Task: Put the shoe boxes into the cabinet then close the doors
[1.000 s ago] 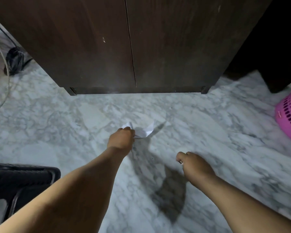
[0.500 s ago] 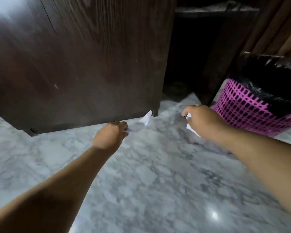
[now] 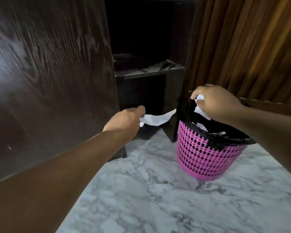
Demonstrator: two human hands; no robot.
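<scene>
The dark wooden cabinet (image 3: 49, 81) fills the left of the view, its doors closed and blurred. No shoe box is visible. My left hand (image 3: 124, 120) pinches a white scrap of paper (image 3: 156, 119) held out toward the bin. My right hand (image 3: 215, 101) grips a crumpled white paper (image 3: 200, 98) just above the rim of a pink mesh waste bin (image 3: 203, 157) lined with a black bag.
A small dark side table (image 3: 149, 73) with a shelf stands between the cabinet and the bin. Brown curtains (image 3: 250, 47) hang at the right. The floor (image 3: 158, 199) is grey-white marble. White paper lies inside the bin.
The view has swung right from the cabinet front to the bin. Both hands picked paper off the floor and carried it right, the right hand now over the bin's rim.
</scene>
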